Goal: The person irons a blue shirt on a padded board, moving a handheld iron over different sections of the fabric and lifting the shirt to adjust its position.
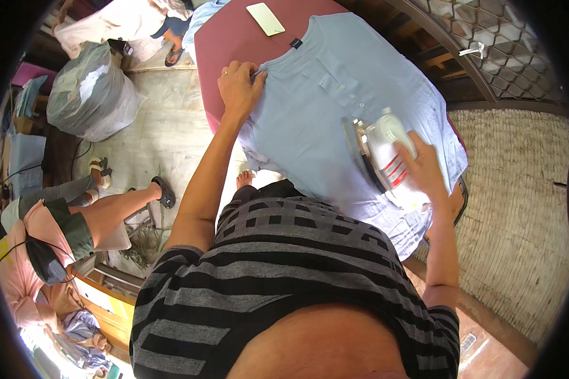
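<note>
A light blue shirt [297,101] with a short button placket lies spread over an ironing board with a dark red cover [224,38]. My left hand [239,88] pinches the shirt's edge near the shoulder, left of the neckline. On the right, my right hand [423,167] grips the handle of a white clothes iron [385,155] with red stripes. The iron rests on the shirt to the right of the placket and its lower part is slightly blurred. Its soleplate faces the cloth and is mostly hidden.
A white card [265,19] lies on the board's far part. Left on the floor stands a large plastic-wrapped bundle [91,95]. Another person [44,234] sits at the lower left. A metal lattice gate [506,50] is at the far right, above a woven mat [518,189].
</note>
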Tool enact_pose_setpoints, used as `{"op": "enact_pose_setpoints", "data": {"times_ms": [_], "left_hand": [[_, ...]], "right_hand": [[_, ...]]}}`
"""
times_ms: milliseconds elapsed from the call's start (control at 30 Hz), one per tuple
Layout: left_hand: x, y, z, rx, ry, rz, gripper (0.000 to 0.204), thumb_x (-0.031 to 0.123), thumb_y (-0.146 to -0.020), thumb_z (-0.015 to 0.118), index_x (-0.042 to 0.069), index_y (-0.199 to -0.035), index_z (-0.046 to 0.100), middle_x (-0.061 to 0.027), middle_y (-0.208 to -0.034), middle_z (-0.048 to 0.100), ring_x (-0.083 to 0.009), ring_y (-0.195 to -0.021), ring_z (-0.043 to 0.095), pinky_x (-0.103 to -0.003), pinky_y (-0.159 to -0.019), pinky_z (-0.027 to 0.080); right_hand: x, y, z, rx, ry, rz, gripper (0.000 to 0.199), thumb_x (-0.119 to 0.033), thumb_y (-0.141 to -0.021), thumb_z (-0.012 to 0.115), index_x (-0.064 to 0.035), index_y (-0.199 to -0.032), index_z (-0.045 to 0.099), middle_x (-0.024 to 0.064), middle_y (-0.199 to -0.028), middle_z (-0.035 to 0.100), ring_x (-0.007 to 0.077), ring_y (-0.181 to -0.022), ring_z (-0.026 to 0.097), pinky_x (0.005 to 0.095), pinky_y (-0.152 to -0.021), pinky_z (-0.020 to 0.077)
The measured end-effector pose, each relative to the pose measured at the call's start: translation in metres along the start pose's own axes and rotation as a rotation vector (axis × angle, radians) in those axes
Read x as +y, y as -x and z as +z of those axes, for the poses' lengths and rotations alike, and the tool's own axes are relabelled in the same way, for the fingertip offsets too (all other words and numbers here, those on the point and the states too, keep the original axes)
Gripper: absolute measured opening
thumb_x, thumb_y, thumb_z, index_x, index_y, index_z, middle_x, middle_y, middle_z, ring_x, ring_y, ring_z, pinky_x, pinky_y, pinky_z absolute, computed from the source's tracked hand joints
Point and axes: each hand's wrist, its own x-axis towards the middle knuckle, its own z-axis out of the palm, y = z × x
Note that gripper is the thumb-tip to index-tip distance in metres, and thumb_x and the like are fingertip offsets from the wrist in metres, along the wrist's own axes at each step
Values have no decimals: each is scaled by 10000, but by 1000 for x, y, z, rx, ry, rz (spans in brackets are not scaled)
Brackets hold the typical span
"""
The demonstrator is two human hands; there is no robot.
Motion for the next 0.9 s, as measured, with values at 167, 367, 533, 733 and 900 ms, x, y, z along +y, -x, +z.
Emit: {"op": "enact_pose_setpoints", "data": {"times_ms": [167, 367, 533, 733, 900], "left_hand": [[-3, -4, -9, -77, 49, -65, 217, 286, -829, 718, 83, -896, 687, -76, -801, 657, -269, -813, 608, -393, -730, 468], [-2, -14, -11, -146, 170, -191, 192, 281, -880, 647, 99, -937, 636, -106, -751, 666, -313, -753, 642, -445, -682, 472], [-3, -17, -15, -150, 75, -179, 171, 284, -893, 633, 120, -938, 620, -114, -738, 679, -340, -721, 664, -475, -658, 481], [-5, -3, -30, -187, 13, -221, 257, 329, -901, 630, 94, -1004, 633, -112, -764, 689, -333, -759, 673, -450, -684, 492], [3, 54, -65, -220, -11, -251, 280, 329, -875, 671, 78, -996, 639, -139, -748, 690, -337, -745, 680, -447, -670, 501]], "right_hand": [[-41, 7, 69, 73, -99, -53, 368, -353, -957, 588, 12, -996, 570, 284, -769, 638, 459, -741, 651, 452, -640, 492], [-76, -81, 86, 93, -18, -183, 434, -403, -944, 587, 30, -923, 553, 284, -731, 629, 467, -741, 641, 484, -653, 483], [-98, -96, 80, -53, -8, -244, 422, -383, -938, 594, 32, -870, 555, 288, -738, 628, 448, -702, 634, 479, -648, 475], [-115, -123, 90, -73, 9, -323, 424, -394, -946, 564, 24, -874, 562, 297, -766, 631, 466, -721, 623, 497, -662, 467], [-118, -142, 96, -38, -1, -453, 428, -400, -945, 557, 23, -888, 578, 280, -775, 644, 456, -730, 630, 491, -689, 486]]}}
